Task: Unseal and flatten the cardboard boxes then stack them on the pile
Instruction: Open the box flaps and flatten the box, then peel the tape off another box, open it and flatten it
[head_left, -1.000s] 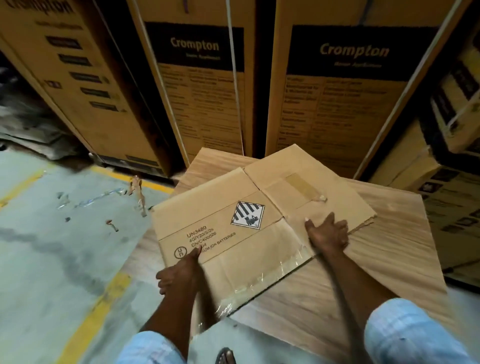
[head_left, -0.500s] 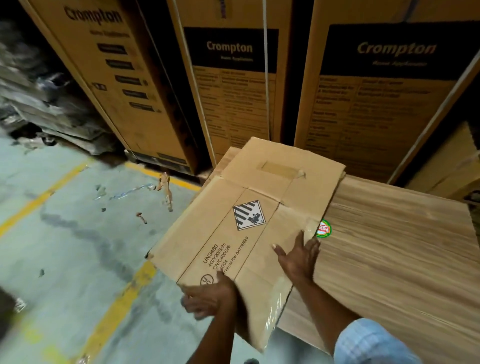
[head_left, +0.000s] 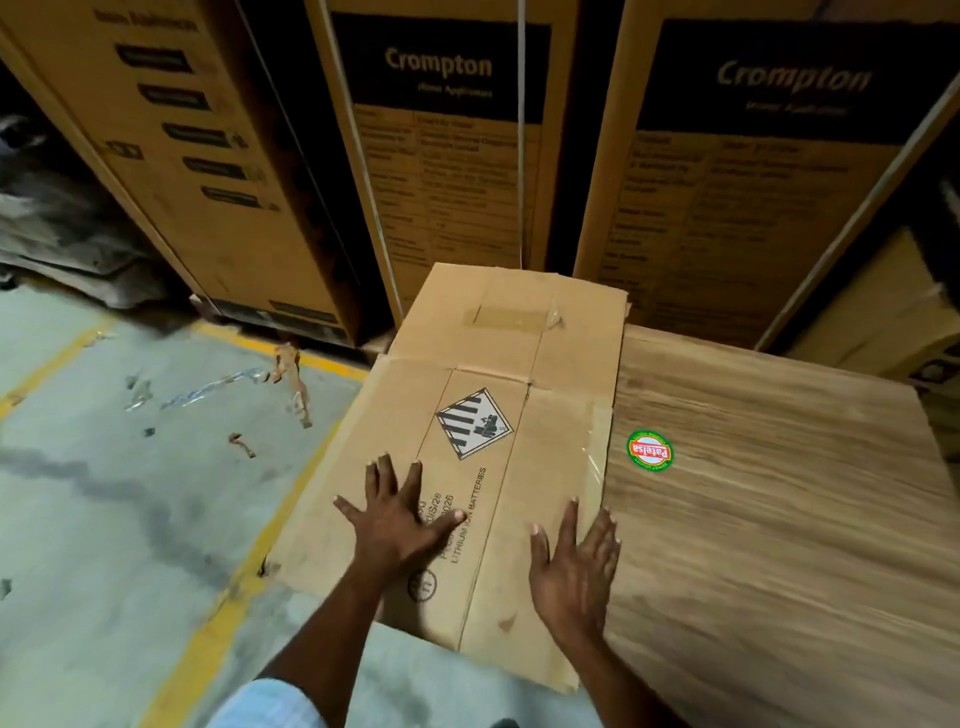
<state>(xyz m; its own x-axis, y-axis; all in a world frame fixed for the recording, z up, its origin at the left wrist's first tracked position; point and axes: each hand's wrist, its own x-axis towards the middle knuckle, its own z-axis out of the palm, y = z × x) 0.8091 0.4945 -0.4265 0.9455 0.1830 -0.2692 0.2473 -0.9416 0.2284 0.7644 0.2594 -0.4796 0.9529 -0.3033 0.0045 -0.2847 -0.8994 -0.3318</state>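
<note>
A flattened brown cardboard box (head_left: 519, 364) with a lithium battery hazard diamond lies on the left end of a wood-grain board (head_left: 779, 519), its near left part hanging over the floor. My left hand (head_left: 395, 519) lies flat on the printed panel, fingers spread. My right hand (head_left: 576, 566) is open with straight fingers at the box's right edge, where clear tape runs. A strip of brown tape sticks to the far flap.
Tall Crompton cartons (head_left: 452, 156) stand close behind the board. A round green and red sticker (head_left: 649, 451) sits on the board. Tape scraps (head_left: 291, 374) litter the concrete floor beside a yellow line (head_left: 218, 623).
The box has turned and now lies flat along the board's left end. Both hands let go of its near edge and spread open on top of it.
</note>
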